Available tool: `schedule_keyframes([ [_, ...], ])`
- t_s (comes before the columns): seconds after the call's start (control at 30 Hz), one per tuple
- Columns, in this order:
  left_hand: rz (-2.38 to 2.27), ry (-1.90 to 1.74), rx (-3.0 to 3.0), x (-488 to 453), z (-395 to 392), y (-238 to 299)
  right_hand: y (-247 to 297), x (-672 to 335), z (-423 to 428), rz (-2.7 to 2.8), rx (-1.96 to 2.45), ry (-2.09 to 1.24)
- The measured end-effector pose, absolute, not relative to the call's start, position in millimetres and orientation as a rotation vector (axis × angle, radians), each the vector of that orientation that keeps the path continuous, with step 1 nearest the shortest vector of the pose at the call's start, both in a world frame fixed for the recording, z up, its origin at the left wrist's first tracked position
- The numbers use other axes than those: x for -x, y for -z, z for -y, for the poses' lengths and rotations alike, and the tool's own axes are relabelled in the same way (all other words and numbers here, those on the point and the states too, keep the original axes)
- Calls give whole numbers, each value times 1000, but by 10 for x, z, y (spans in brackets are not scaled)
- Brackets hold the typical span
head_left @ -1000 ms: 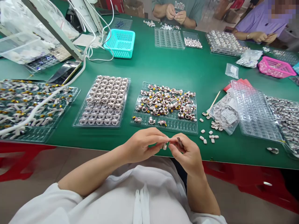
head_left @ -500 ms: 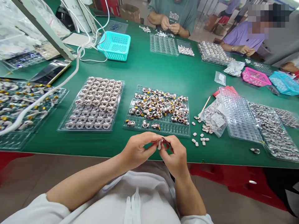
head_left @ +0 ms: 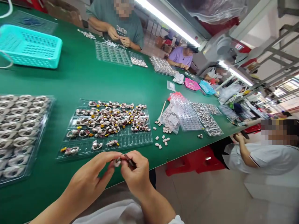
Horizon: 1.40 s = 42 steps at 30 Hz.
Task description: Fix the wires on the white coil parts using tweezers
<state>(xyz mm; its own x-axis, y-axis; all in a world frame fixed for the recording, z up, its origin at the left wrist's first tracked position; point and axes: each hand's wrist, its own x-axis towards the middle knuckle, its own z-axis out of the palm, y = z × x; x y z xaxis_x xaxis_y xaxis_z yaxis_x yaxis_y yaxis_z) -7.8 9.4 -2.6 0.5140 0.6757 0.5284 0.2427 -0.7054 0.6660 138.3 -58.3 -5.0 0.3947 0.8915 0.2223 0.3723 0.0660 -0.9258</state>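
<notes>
Pinching a small part (head_left: pixel 117 162) is left hand (head_left: pixel 92 174); right hand (head_left: pixel 138 174) grips dark object (head_left: pixel 130 160); tray (head_left: pixel 135 140) holds white pieces (head_left: pixel 111 117).

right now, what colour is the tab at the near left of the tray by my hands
The tab is yellow, clearest in the head view.

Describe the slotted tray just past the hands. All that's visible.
The tray looks like thin, clear moulded plastic with rows of narrow slots. It lies flat on the green table, just beyond the left hand; whether they touch is unclear. Small whitish ring-like parts, some with yellow tabs, crowd its far portion. Three more lie spaced along the near strip, with bare slots to their right.
</notes>
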Motion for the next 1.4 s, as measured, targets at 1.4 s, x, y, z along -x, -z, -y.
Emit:
schedule_keyframes([
  [1.4,-877,-736,-1449,10,10,-131,0,-1439,652,973,1279,-932],
])
